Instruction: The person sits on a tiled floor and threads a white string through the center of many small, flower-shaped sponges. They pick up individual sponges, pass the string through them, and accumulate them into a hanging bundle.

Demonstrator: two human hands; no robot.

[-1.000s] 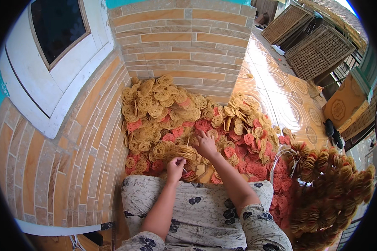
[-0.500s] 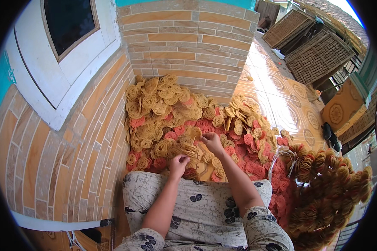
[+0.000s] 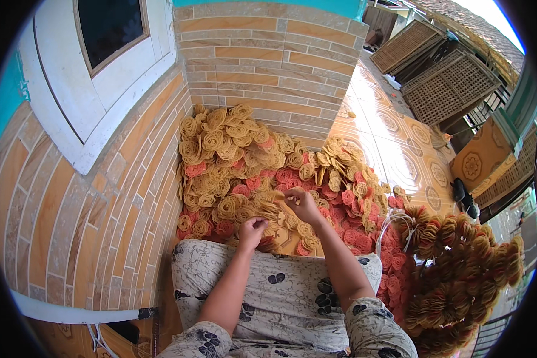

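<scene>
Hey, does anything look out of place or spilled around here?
A small yellowish piece lies alone on the tiled floor, apart from the heap of yellow and red coils, so it looks stray; it's too small to identify.

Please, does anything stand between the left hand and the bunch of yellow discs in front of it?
Nothing visible does: the bunch of yellow discs lies just beyond the left hand, though whether they touch is unclear.

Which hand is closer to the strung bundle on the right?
Right: the right hand is left of the strung bundle; the left hand is farther left, nearer the lap.
</scene>
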